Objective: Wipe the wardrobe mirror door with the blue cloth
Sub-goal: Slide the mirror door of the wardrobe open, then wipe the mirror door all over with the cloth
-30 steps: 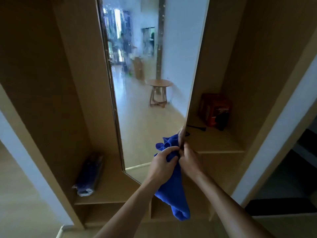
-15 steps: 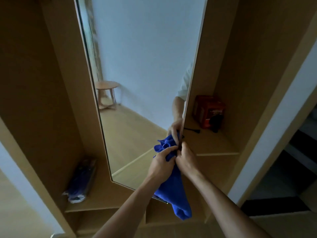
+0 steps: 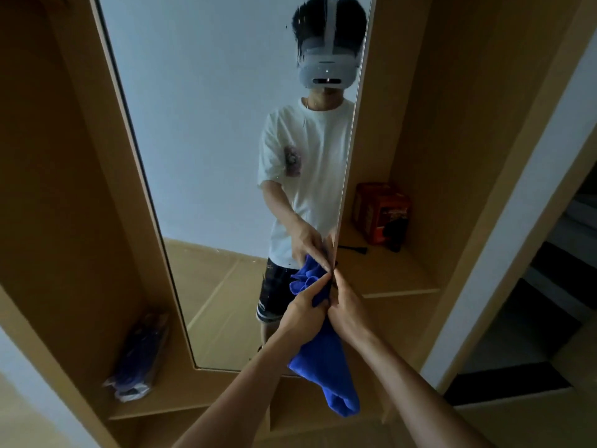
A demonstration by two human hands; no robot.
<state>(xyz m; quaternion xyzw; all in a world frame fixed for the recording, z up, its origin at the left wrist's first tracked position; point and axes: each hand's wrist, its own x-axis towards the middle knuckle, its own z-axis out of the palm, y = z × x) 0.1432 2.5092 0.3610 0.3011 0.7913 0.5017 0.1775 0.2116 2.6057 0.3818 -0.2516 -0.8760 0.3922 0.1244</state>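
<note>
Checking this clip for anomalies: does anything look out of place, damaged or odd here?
Nothing broken or spilled. The mirror door shows small specks near its top, so it looks unwiped. The blue cloth hangs bunched from the left hand at the door's edge, not spread on glass.

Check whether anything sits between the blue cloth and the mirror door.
Nothing visible. The left hand grips the blue cloth right at the mirror door, whose edge the right hand holds.

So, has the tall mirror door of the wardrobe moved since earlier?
Yes. The tall mirror door has swung: its lower left corner now sits lower against the plastic-wrapped bundle, while its right edge stays near the red box.
</note>
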